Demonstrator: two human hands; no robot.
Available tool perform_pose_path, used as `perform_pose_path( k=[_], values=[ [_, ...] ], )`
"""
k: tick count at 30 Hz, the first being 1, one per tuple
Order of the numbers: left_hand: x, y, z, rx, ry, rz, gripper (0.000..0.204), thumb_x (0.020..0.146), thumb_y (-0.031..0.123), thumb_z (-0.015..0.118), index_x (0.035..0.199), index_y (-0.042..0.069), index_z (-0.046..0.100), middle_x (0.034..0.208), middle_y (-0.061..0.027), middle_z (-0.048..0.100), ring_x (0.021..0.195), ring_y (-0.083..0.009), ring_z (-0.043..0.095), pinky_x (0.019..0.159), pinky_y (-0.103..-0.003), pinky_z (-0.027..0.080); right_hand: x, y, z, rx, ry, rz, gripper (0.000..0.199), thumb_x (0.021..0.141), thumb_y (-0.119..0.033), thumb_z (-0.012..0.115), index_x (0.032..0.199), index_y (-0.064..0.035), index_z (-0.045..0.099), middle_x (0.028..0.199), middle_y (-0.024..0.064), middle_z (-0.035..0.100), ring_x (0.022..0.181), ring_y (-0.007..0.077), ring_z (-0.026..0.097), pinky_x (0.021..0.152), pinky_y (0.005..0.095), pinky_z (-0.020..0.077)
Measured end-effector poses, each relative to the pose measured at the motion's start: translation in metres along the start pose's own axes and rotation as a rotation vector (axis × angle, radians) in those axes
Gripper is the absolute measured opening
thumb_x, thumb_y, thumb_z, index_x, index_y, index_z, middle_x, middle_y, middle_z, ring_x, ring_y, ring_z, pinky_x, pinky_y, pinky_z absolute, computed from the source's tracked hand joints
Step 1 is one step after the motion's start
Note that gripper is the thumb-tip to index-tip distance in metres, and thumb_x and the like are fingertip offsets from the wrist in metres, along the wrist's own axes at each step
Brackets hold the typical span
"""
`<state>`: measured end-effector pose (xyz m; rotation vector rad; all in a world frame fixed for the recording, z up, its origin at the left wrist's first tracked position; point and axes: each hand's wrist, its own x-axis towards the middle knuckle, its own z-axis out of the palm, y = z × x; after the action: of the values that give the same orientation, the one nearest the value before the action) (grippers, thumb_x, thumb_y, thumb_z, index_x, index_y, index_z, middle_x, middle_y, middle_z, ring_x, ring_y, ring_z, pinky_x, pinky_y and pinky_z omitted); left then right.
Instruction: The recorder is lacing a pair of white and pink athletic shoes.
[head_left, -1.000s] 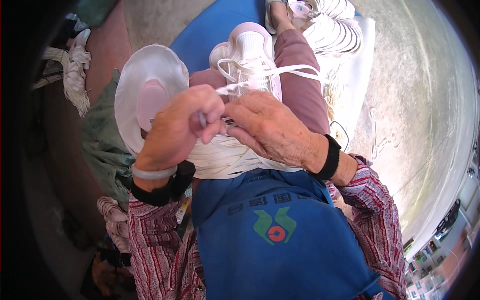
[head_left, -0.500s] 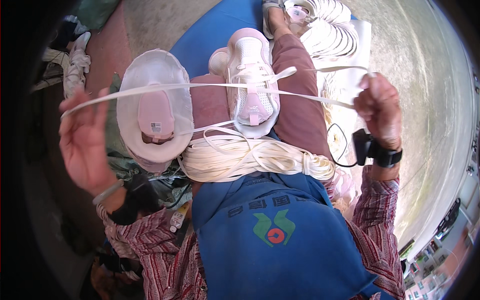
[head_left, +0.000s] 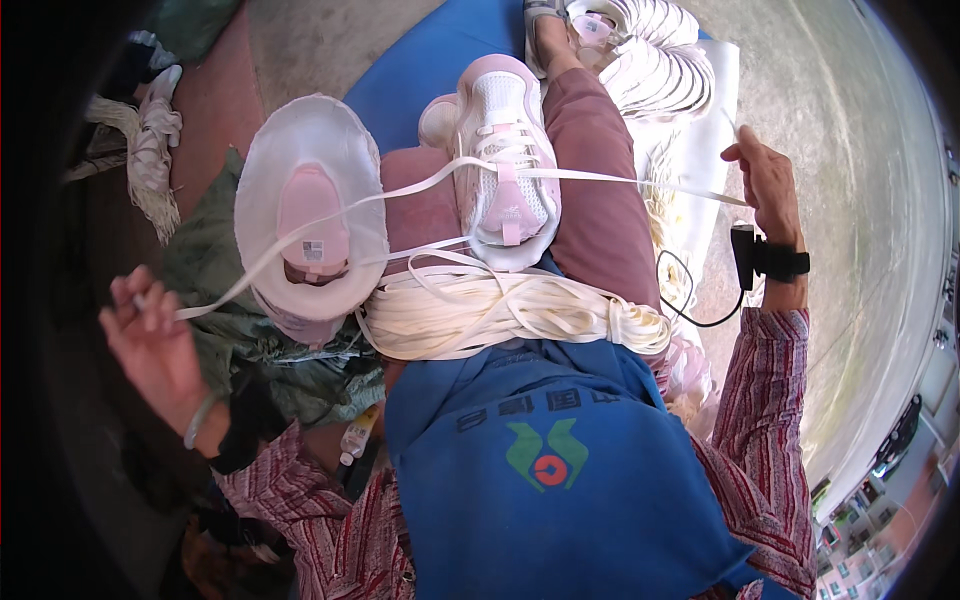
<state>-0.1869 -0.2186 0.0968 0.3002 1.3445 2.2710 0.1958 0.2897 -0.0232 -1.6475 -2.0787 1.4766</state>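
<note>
A pink-and-white sneaker (head_left: 505, 215) rests on my lap, toe away from me, with a flat white shoelace (head_left: 420, 187) threaded through its tongue. My left hand (head_left: 155, 345), out at the left, pinches one length of this lace, which sags in a curve. My right hand (head_left: 770, 190), out at the right, has the other length running straight into its curled fingers. Left of the sneaker sits a white oval shoe upper (head_left: 262, 160) with a pink tongue (head_left: 312, 215). A thick bundle of cream laces (head_left: 480, 315) lies across my lap, against my blue apron (head_left: 570, 410).
Beyond my knee, another heap of looped laces (head_left: 665, 65) lies on a white sheet (head_left: 722, 90). Dark green cloth (head_left: 205, 260) is bunched at the left. A black cable (head_left: 690, 310) hangs from the device on my right wrist. Laces and shoes (head_left: 155, 130) lie at the far left.
My left hand has moved down and slightly outward, and the lace on that side now sags. My right hand has turned and lowered slightly; the loose lace end above the sneaker no longer shows there.
</note>
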Motion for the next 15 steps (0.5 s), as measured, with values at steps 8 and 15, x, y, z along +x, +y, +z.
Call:
perform_pose_path(
  k=[8, 15],
  values=[
    [0.003, -0.193, 0.171, 0.98, -0.341, -0.053, 0.019, 0.095, 0.018, 0.061, 0.099, -0.001, 0.067, 0.081, -0.0057, 0.066, 0.071, -0.0148, 0.059, 0.064, -0.031, 0.046, -0.054, -0.063, 0.119, -0.039, -0.105, -0.713, 0.012, 0.084, -0.011, 0.068, 0.092, -0.0031, 0.071, 0.087, 0.0158, 0.066, 0.082, 0.0283, 0.066, 0.07, 0.0361, 0.0529],
    [0.013, -0.218, 0.183, 1.494, -0.509, 0.076, 0.018, 0.09, 0.018, 0.064, 0.086, 0.001, 0.061, 0.088, -0.0209, 0.066, 0.08, -0.0398, 0.063, 0.068, -0.047, 0.048, -0.052, -0.07, 0.15, -0.273, -0.092, -0.882, 0.012, 0.083, -0.014, 0.071, 0.091, -0.0045, 0.068, 0.085, 0.0115, 0.059, 0.075, 0.0292, 0.062, 0.066, 0.0378, 0.0487]
  ],
)
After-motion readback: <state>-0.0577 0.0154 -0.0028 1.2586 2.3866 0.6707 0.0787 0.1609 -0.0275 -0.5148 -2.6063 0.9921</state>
